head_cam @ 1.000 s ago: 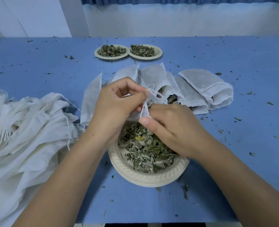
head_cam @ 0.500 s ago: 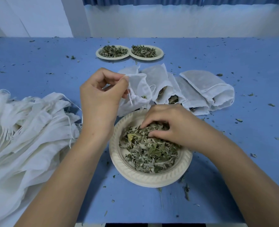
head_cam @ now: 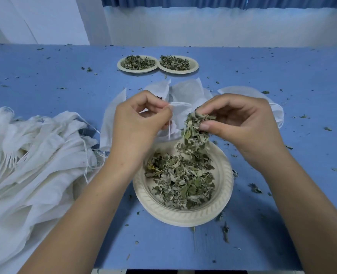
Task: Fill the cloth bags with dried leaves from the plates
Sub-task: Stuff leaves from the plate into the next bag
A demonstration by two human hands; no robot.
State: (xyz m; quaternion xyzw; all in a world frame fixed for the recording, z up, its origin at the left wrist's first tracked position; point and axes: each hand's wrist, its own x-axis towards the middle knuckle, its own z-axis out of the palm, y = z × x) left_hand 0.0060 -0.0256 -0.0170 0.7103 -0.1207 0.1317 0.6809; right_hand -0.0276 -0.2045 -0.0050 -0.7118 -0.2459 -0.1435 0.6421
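Above near plate (head_cam: 225, 175): right hand (head_cam: 242, 123) pinches leaf clump (head_cam: 193, 128); bag mouth (head_cam: 180, 105), pinched by left hand (head_cam: 136, 123), just beside at 10 o'clock.

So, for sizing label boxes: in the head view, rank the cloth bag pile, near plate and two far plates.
1. cloth bag pile
2. near plate
3. left far plate and right far plate, alike; distance shrinks them.

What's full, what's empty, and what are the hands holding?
Left hand: pinching rim of cloth bag.
Right hand: gripping dried-leaf clump above near plate.
Near plate: partly full of leaves.
Far left plate, far right plate: holding leaves.
Bag pile: limp, crumpled.
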